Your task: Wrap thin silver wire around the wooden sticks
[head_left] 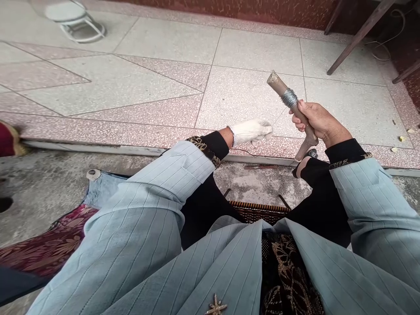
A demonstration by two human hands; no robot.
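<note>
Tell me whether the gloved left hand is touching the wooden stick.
Apart: the head view plainly shows pale floor between the gloved left hand and the wooden stick, with only a thin strand crossing the gap.

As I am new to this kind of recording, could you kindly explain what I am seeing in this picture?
There is no machine here: a person works with their own two hands, and the single picture comes from a head-worn camera looking forward and down. The right hand, ungloved, grips a brown wooden stick with a coil of silvery metal wire wound around it. The left hand, in a white knitted glove, appears to pinch a thin grey strand running towards the stick. Beyond lies a speckled floor of pale and pinkish tiles, where a white stool stands and a small yellow scrap lies.
</note>
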